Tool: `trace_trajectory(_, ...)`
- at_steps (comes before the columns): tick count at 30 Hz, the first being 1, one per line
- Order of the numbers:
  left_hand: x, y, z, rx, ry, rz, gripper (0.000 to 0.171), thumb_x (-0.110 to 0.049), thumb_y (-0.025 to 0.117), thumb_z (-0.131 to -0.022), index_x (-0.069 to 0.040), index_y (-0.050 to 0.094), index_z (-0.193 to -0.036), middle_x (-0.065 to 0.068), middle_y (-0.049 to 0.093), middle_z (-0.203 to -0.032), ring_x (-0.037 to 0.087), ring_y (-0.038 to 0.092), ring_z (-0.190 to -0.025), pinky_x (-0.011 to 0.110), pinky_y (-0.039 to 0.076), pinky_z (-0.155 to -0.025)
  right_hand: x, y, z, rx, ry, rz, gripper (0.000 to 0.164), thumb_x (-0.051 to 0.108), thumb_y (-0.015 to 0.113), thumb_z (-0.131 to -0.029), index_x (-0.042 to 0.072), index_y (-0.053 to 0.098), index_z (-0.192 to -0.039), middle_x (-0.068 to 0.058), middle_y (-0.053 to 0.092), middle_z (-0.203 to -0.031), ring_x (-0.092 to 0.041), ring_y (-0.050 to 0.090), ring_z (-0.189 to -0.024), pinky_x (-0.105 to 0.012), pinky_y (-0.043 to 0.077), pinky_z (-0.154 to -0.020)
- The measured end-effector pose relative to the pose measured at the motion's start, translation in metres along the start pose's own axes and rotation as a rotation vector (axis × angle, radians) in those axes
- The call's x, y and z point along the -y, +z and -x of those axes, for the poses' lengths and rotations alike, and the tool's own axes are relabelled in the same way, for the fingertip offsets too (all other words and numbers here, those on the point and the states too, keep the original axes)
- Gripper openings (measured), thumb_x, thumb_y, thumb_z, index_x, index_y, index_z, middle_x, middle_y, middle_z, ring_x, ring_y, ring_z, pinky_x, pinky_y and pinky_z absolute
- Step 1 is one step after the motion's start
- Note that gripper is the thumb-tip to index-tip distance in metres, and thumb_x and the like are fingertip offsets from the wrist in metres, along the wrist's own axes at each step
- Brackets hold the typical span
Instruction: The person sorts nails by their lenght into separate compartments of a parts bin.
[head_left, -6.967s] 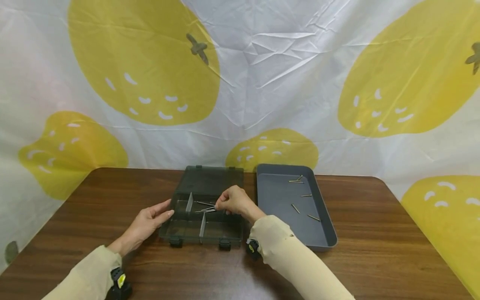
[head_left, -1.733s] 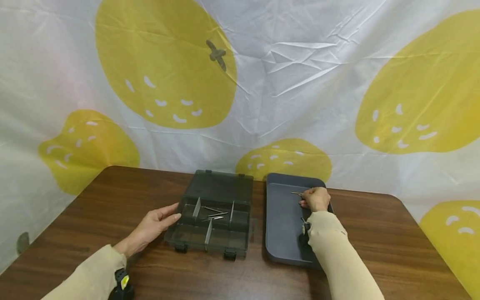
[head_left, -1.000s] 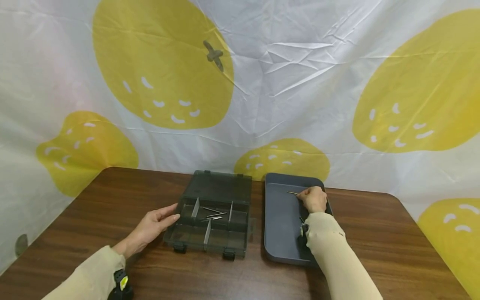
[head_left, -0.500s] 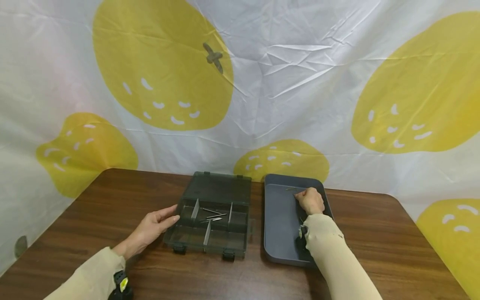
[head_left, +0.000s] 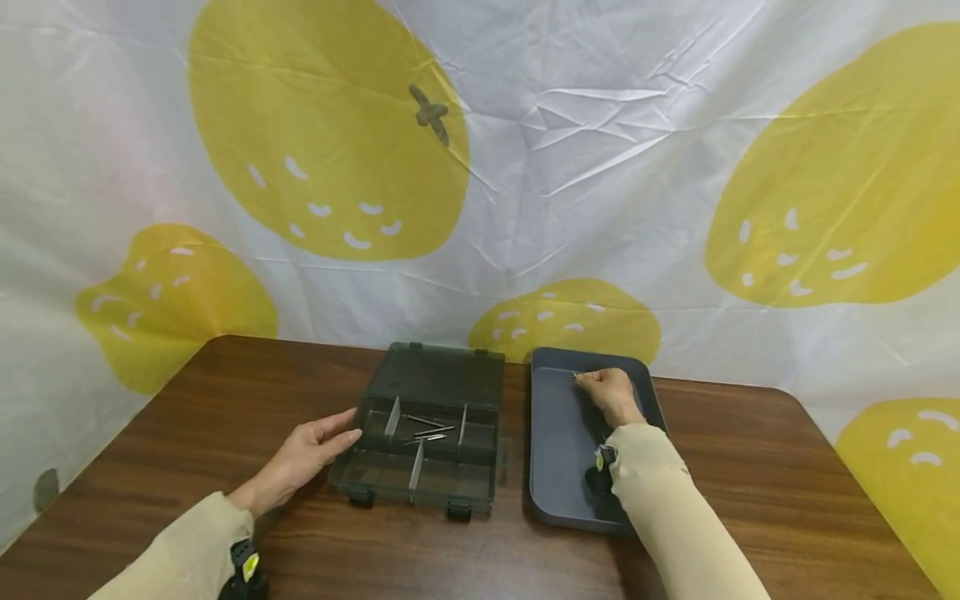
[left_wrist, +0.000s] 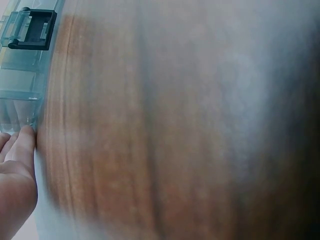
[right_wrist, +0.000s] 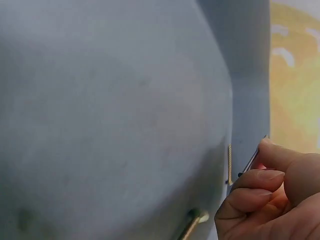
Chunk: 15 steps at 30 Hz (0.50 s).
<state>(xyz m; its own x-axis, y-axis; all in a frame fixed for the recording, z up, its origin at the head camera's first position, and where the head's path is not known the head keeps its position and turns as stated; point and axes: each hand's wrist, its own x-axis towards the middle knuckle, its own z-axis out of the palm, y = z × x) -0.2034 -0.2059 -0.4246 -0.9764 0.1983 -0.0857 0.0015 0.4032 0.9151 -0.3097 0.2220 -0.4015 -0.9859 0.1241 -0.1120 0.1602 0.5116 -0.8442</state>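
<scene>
Through the head camera I look onto a brown wood-grain table [head_left: 360, 554] with rounded far corners and a soft sheen at its near side. Behind it I see a creased white cloth [head_left: 585, 225] printed with large yellow fruit [head_left: 322, 175]. A smoky translucent organizer box [head_left: 459, 481] stands on it, lid [head_left: 447, 375] tipped back, with screws [head_left: 433, 431] in the middle compartment of its rear row; a gray tray [head_left: 557, 458] sits just to the right. I see the left hand [head_left: 302, 454], fingers extended and thumb apart, resting against the box's left side. On my right-wrist feed, the right hand [head_left: 609, 392] pinches a screw [right_wrist: 251, 160] over the tray's far end; two more screws [right_wrist: 229, 164] lie on the tray floor.
</scene>
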Motion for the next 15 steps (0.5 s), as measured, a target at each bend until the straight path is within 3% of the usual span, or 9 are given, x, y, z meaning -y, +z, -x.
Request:
trace_trajectory(4,0.001,0.001,0.0,-0.002,0.005,-0.003,0.065,-0.037,0.056,-0.095,-0.002,0.034,-0.145,0.021,0.031,-0.149,0.038,0.039,-0.131,0.048,0.044,-0.098,0.006,0.003,0.001,0.025,0.043,-0.073,0.024,0.017,0.056,-0.095,-0.004,0.06,-0.083,0.007,0.036,-0.051,-0.007,0.034,-0.047,-0.024,0.031,-0.047)
trace_trajectory(9,0.001,0.001,0.0,-0.01,0.018,-0.016,0.065,-0.037,0.055,-0.095,-0.002,0.034,-0.145,0.021,0.031,-0.149,0.038,0.04,-0.131,0.048,0.045,-0.097,0.012,0.006,0.004,0.047,0.032,-0.096,0.028,0.02,0.055,-0.096,-0.007,0.063,-0.094,0.007,0.036,-0.051,-0.008,0.032,-0.047,-0.024,0.03,-0.048)
trace_trajectory(15,0.002,0.001,0.0,-0.02,0.024,-0.019,0.064,-0.037,0.055,-0.095,-0.001,0.035,-0.145,0.022,0.032,-0.148,0.039,0.041,-0.13,0.048,0.045,-0.097,0.032,0.014,0.012,0.072,-0.01,-0.125,0.027,0.021,0.055,-0.097,-0.003,0.062,-0.086,0.007,0.033,-0.049,-0.007,0.029,-0.044,-0.023,0.026,-0.046)
